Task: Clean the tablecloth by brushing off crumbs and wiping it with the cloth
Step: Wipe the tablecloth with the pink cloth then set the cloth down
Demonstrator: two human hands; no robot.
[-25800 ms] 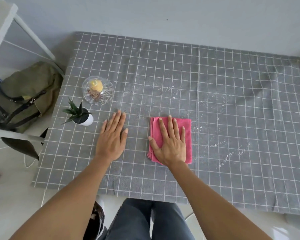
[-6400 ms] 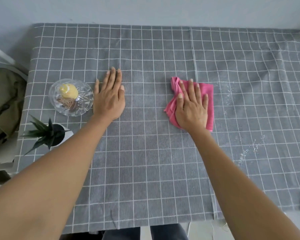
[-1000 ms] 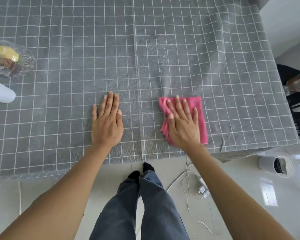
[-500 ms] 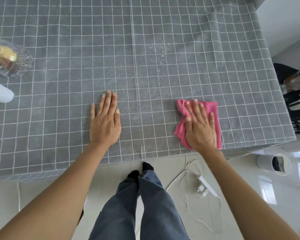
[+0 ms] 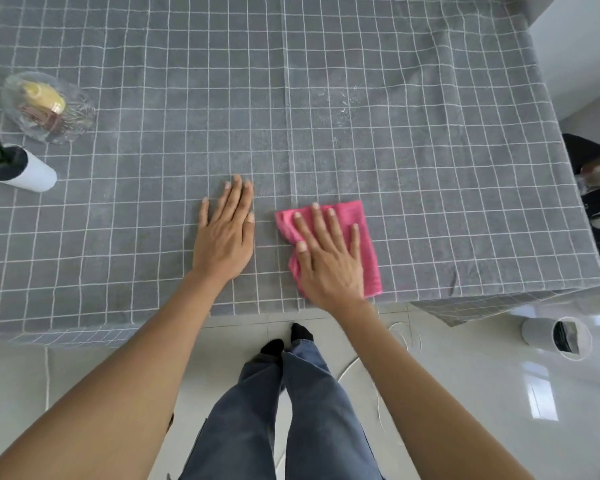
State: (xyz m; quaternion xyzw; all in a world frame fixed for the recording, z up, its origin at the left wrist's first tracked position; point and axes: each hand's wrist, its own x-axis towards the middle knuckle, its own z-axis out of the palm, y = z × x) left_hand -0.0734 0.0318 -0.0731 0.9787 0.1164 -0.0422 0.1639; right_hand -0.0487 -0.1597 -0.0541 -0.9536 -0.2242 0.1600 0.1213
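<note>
The pink cloth (image 5: 359,233), folded and bunched along its left edge, is pressed flat near the front edge of the grey checked tablecloth (image 5: 430,188) by the right hand (image 5: 328,261), whose fingers are extended and spread across it, nothing being gripped. The left hand (image 5: 224,233) is laid flat just beside the cloth, fingers straight and together on the bare fabric. Faint white crumbs (image 5: 345,105) are noted well beyond the right fingertips; a glass dish (image 5: 45,109) and potted plant (image 5: 18,168) are observed far left.

glass bowl (image 5: 47,107) far left, potted plant (image 5: 18,168) nr it, white bin (image 5: 556,337) on floor
</note>
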